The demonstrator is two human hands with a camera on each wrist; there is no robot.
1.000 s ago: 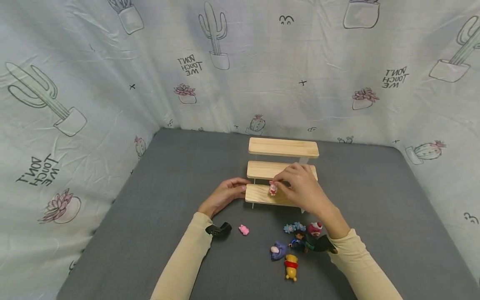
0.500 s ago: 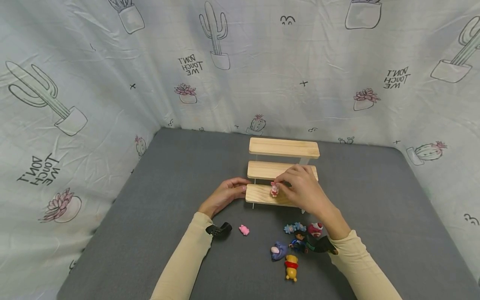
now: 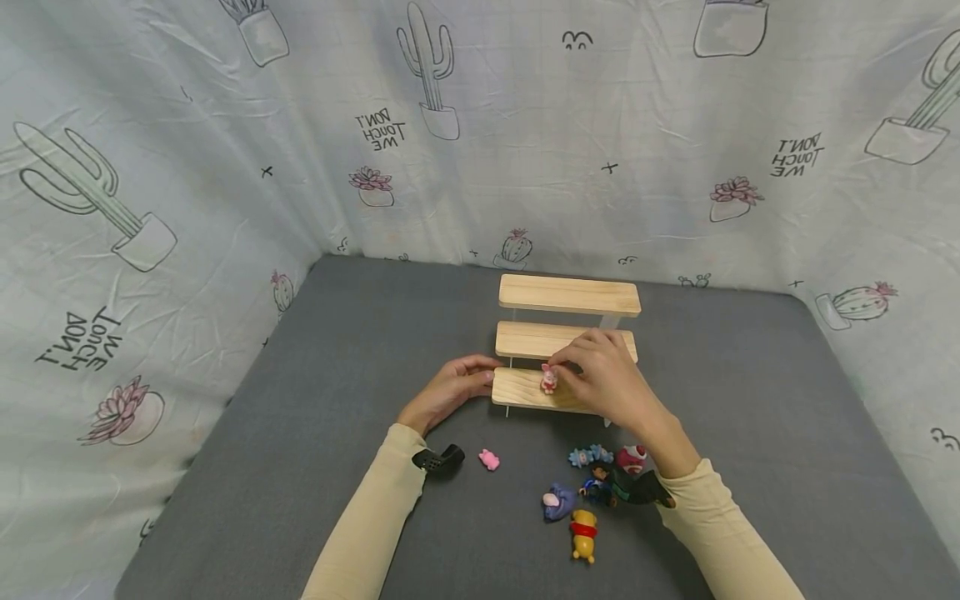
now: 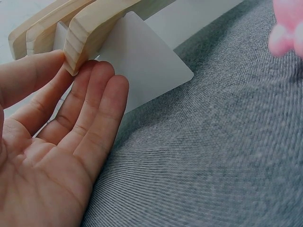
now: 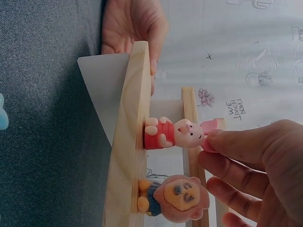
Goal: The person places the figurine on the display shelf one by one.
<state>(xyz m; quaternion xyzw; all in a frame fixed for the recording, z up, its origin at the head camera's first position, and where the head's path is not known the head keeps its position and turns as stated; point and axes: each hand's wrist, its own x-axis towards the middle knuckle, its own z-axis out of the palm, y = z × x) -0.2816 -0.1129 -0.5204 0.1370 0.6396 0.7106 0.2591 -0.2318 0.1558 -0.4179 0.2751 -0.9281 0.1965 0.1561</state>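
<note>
I am recording a three-tier wooden shelf (image 3: 517, 385), whose lowest board is bearing two figures: a piglet figure (image 5: 166, 135) in red and, just beside it, a lion figure (image 5: 182, 196), which my grasp is hiding from the head view. The pale cloth (image 3: 510, 175) behind is carrying reversed lettering (image 3: 380, 129), in which the words DON'T and TOUCH are showing legibly among drawn cacti. The piglet figure is standing upright, left of the board's middle, its base apparently meeting the wood; its long axis is running vertically, its ears are pointing up and its face is looking out over the front edge. My right hand (image 3: 603, 375) is pinching it by the ears between thumb and forefinger. My left hand (image 3: 452, 387) is gripping the lowest board's left end, thumb and fingers closing on the corner. On the grey surface (image 3: 735, 375) in front, a pink toy (image 3: 489, 460) is lying apart on the left; a purple figure (image 3: 558, 502), a yellow figure (image 3: 583, 535) and blue pieces (image 3: 591, 456) are lying toward the right.
</note>
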